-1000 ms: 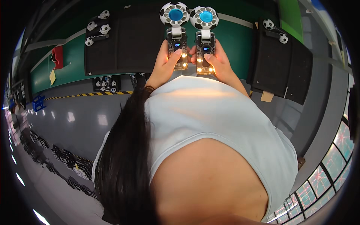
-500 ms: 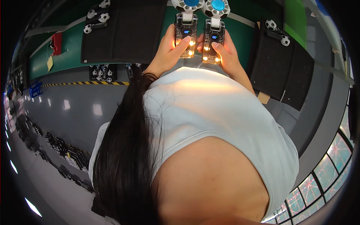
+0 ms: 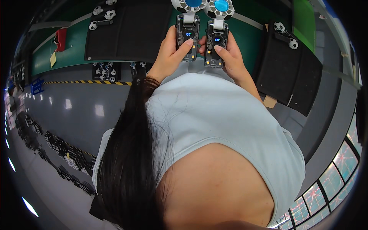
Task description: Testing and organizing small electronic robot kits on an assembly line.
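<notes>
Though close, fan handles (image 3: pixel 188 33) (image 3: pixel 217 39) apart

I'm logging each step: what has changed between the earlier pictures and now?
The warm lights on the left fan and right fan have gone out, as has their glow on the pale top. The view has shifted, so both fans sit higher. Nothing was taken or let go: the left hand and right hand still hold them, displays still lit.

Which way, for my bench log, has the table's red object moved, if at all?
No: against the green table, the red object keeps its place; the view shifted.
</notes>
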Tool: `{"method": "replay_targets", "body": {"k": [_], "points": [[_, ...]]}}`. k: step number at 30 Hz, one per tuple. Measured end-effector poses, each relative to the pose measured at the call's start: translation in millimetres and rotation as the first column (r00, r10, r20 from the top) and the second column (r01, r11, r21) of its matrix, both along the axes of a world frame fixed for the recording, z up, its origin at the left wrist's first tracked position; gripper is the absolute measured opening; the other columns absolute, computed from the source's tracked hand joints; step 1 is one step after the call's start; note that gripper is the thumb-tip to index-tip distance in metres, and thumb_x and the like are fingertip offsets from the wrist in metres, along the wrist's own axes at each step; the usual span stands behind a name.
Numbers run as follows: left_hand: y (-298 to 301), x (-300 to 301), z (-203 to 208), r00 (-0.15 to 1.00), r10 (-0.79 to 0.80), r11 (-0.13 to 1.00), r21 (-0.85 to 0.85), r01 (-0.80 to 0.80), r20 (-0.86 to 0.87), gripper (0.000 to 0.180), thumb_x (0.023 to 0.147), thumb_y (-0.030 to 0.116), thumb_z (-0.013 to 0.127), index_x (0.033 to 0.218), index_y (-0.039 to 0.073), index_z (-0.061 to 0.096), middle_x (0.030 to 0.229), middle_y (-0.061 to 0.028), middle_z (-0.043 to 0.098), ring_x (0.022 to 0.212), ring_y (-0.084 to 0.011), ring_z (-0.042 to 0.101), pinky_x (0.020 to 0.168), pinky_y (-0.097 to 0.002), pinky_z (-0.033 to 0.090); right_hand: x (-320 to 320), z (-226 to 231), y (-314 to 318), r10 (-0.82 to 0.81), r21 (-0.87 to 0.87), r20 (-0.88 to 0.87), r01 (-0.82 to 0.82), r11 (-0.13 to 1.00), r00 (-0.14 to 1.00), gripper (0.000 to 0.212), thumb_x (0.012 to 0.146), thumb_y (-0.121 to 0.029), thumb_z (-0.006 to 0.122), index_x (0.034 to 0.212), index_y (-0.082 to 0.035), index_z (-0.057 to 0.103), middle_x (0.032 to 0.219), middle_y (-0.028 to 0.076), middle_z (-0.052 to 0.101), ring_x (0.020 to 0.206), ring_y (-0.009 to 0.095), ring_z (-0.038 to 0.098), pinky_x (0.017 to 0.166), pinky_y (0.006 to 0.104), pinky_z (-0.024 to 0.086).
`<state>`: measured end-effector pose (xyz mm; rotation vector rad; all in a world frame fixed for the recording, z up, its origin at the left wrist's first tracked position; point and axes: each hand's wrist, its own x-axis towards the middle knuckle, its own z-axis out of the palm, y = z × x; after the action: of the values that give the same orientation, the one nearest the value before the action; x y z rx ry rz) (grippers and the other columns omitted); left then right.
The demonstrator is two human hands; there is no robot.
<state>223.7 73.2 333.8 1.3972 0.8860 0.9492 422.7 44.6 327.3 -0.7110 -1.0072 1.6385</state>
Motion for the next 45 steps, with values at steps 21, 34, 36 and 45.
{"method": "replay_targets", "body": {"k": [21, 34, 36, 45], "points": [[-26, -65, -10, 0.969, 0.095, 0.961, -0.276, -0.03, 0.227, 0.031, 0.093, 0.005, 0.044, 0.122, -0.001, 0.033, 0.112, -0.0194, 0.056, 0.095, -0.0249, 0.063, 0.082, -0.0369, 0.053, 39, 7, -30, -0.211, -0.121, 0.074, 0.219, 0.968, 0.975, 0.054, 0.08, -0.004, 0.057, 0.128, -0.003, 0.032, 0.116, 0.022, 0.055, 0.102, 0.026, 0.061, 0.087, 0.0382, 0.053], [-41, -50, -11, 0.946, 0.154, 0.941, -0.333, -0.053, 0.285, 0.035, 0.093, 0.008, 0.043, 0.125, 0.0, 0.032, 0.112, -0.0205, 0.055, 0.095, -0.0266, 0.064, 0.084, -0.039, 0.053, 21, 4, -49, -0.175, -0.115, 0.098, 0.186, 0.976, 0.98, 0.056, 0.078, -0.001, 0.053, 0.129, -0.001, 0.03, 0.115, 0.022, 0.055, 0.101, 0.025, 0.06, 0.09, 0.0386, 0.05], [-44, -49, -7, 0.944, 0.179, 0.952, -0.291, -0.095, 0.277, 0.043, 0.092, 0.014, 0.043, 0.131, -0.002, 0.031, 0.115, -0.0227, 0.053, 0.096, -0.0277, 0.063, 0.087, -0.0407, 0.052, 17, 11, -49, -0.173, -0.138, 0.08, 0.182, 0.974, 0.982, 0.056, 0.078, 0.0, 0.053, 0.129, -0.002, 0.03, 0.115, 0.021, 0.055, 0.101, 0.025, 0.06, 0.09, 0.0387, 0.05], [-37, -42, 14, 0.933, 0.196, 0.974, -0.171, -0.149, 0.302, 0.048, 0.091, 0.016, 0.043, 0.134, 0.0, 0.027, 0.12, -0.0244, 0.051, 0.097, -0.0306, 0.063, 0.086, -0.0406, 0.052, 18, 22, -37, -0.189, -0.09, 0.024, 0.19, 0.978, 0.982, 0.057, 0.078, 0.0, 0.053, 0.13, -0.004, 0.03, 0.117, 0.021, 0.055, 0.102, 0.026, 0.061, 0.088, 0.0388, 0.052]]}}
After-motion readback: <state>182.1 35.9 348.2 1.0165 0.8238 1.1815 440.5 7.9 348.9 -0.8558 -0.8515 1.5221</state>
